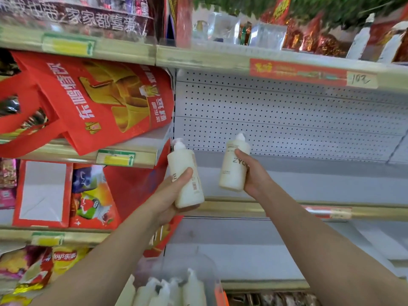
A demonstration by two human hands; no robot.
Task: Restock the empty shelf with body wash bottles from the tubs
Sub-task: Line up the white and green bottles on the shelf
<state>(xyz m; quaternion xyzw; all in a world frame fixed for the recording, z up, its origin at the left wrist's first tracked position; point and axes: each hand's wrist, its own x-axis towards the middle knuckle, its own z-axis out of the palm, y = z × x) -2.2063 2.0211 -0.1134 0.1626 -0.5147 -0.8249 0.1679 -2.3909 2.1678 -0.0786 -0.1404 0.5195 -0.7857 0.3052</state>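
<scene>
My left hand (170,195) grips a cream pump bottle of body wash (187,173), tilted slightly, in front of the left end of the bare shelf (309,177). My right hand (254,171) grips a second cream bottle (234,166) lettered "ZYO", held upright just above the shelf's front part. Both bottles are in the air, neither touching the shelf board. At the bottom of the view a clear tub (194,272) holds several more cream bottles (167,290).
A white perforated back panel (287,115) closes the shelf behind. A gold price rail (287,209) runs along the shelf's front edge. Red gift bags (92,100) and boxes fill the left bay, with snack packets (66,259) below. Packaged goods (309,36) crowd the shelf above.
</scene>
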